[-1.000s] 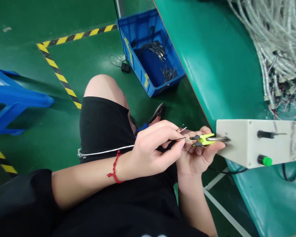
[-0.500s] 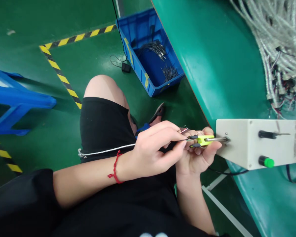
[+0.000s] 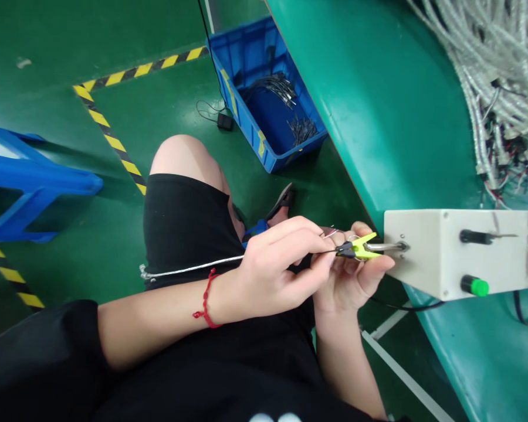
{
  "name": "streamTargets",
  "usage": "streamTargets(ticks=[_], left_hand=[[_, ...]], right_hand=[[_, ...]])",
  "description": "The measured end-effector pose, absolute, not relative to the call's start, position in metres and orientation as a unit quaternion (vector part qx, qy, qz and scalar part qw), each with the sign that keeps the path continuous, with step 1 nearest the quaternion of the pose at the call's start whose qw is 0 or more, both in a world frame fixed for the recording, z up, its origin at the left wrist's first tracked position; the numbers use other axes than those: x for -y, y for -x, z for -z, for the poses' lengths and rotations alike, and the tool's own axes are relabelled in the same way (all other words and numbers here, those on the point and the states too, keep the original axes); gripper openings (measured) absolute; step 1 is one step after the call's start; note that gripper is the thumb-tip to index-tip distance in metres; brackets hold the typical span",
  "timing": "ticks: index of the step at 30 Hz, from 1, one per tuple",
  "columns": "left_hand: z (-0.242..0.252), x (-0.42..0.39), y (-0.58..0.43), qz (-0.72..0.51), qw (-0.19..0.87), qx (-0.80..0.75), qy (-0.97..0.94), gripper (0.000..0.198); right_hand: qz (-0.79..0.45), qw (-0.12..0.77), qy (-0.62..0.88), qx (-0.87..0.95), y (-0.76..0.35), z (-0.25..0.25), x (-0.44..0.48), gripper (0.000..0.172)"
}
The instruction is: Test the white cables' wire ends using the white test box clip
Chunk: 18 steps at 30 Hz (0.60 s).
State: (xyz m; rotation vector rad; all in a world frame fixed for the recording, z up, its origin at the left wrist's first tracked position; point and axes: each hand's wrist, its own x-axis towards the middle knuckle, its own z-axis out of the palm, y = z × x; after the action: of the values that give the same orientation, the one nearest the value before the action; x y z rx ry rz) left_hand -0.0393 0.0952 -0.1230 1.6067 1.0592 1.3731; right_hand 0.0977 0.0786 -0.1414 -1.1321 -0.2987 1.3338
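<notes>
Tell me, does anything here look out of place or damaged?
Nothing looks spilled or broken. The one thing that stands out is the pale box on the green bench: its face is scuffed with dark marks near the right end, which looks like wear from use.

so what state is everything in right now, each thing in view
left hand, pinching the wire
right hand, cupped under the clip
silver wire, running through the left hand, end at the clip
yellow clip, jaws parted, on the box's metal rod
white box, at the bench edge
blue crate, on the floor, holding dark wire bundles
wire pile, heaped on the bench
</notes>
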Motion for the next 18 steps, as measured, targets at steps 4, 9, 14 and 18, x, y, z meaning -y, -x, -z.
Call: streamTargets(ticks=[4, 9, 14, 18], left_hand=[[0.121, -0.095, 0.041, -0.523, 0.377, -0.415, -0.642, 0.011], [0.118, -0.095, 0.046, -0.510, 0.368, -0.422, -0.653, 0.013], [0.119, -0.093, 0.046, -0.506, 0.368, -0.416, -0.660, 0.013], [0.121, -0.093, 0.045, -0.515, 0.358, -0.417, -0.658, 0.014]], right_hand=[[-0.563, 0.578, 0.552, 0.211, -0.100, 0.132, -0.065, 0.044], [-0.299, 0.587, 0.644, 0.388, -0.110, 0.115, -0.035, 0.009], [0.018, 0.553, 0.719, 0.421, -0.137, 0.101, -0.034, 0.035], [0.046, 0.513, 0.744, 0.425, -0.150, 0.100, -0.045, 0.041]])
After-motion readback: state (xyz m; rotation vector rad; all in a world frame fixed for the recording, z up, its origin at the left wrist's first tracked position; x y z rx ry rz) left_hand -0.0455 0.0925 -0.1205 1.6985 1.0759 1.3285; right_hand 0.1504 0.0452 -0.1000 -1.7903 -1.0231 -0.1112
